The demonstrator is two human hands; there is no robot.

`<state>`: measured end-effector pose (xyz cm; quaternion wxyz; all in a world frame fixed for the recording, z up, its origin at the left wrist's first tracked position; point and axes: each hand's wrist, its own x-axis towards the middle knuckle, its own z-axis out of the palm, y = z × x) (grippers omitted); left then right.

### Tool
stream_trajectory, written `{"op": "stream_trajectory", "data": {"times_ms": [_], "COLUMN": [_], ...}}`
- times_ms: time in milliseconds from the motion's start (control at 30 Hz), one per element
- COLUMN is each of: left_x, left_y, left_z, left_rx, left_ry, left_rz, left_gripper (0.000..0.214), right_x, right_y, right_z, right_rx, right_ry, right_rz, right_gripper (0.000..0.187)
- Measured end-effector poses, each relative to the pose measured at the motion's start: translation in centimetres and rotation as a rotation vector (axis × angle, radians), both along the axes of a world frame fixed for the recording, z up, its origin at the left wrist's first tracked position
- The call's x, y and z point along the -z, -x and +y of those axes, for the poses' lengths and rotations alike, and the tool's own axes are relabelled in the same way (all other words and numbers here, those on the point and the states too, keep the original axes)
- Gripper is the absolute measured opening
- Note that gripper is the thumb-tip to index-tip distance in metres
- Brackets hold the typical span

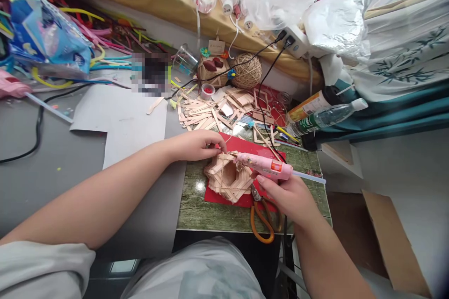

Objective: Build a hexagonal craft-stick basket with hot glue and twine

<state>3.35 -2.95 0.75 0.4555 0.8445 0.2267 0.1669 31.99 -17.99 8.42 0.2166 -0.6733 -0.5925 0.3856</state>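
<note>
A pink glue gun (266,165) is gripped by the right hand (289,196); the hexagonal wooden-stick box (228,178) is pinched at its rim by the left hand (196,145).

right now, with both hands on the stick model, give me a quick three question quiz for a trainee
1. True or false: the right hand holds the pink glue gun with its nozzle at the top of the popsicle-stick structure.
2. Which tool lies on the table just under the right hand? A. a hammer B. orange-handled scissors C. a stapler
3. The left hand touches the structure's top edge. What colour is the sheet the structure rests on?

Key: 1 true; 2 B; 3 red.
</note>
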Motion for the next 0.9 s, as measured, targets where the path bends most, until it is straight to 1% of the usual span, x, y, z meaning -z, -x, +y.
{"op": "stream_trajectory", "data": {"times_ms": [167, 300, 533, 633, 900], "left_x": [-0.2, -0.2, -0.3, -0.4, -0.1], "left_y": [0.2, 0.2, 0.1, 0.1, 0.1], "left_z": [-0.1, -0.1, -0.3, -0.3, -0.2], "left_rx": [-0.036, -0.052, -0.049, -0.055, -0.057], "left_ry": [-0.005, 0.034, 0.082, 0.078, 0.083], "left_rz": [0.001, 0.003, -0.019, 0.005, 0.014], "left_gripper": [0.025, 0.025, 0.022, 0.022, 0.021], "right_x": [-0.1, -0.3, -0.8, -0.9, 0.0], "right_y": [0.3, 1.0, 2.1, 2.1, 1.6], "right_z": [0.2, 0.4, 0.6, 0.6, 0.6], "right_rx": [-0.053, -0.1, -0.15, -0.153, -0.135], "right_ry": [0.024, 0.058, 0.014, 0.028, 0.032], "right_rz": [-0.061, -0.11, -0.184, -0.206, -0.195], "right_gripper": [0.039, 0.038, 0.037, 0.034, 0.037]}}
